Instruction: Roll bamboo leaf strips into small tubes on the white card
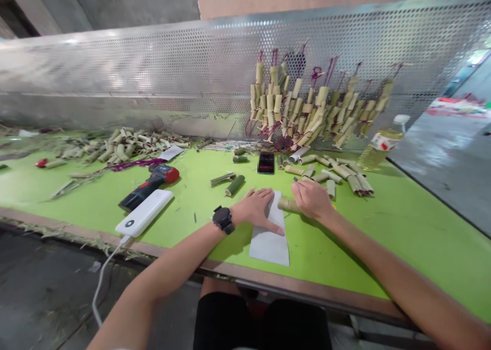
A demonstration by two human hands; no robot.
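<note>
My left hand [258, 209], with a black watch [223, 219] on its wrist, lies flat on a white sheet [270, 247], thumb spread from the fingers. To its right my right hand [312, 199] is closed in a fist. A small dark tip [295, 179] sticks out above the fist; the rest of that thing is hidden. A short bamboo piece [287, 204] shows at the fist's left side, on the green tabletop; whether the fingers grip it I cannot tell. A bit of yellow peeks out behind the right wrist.
A cordless drill [148, 186] and white power bank [144, 214] with a cable lie left. Bamboo pieces pile up at back left [123, 145] and right [345, 173]. Strung bamboo bundles [307, 109] hang on a perforated metal panel [161, 79]. An oil bottle [378, 150] stands right.
</note>
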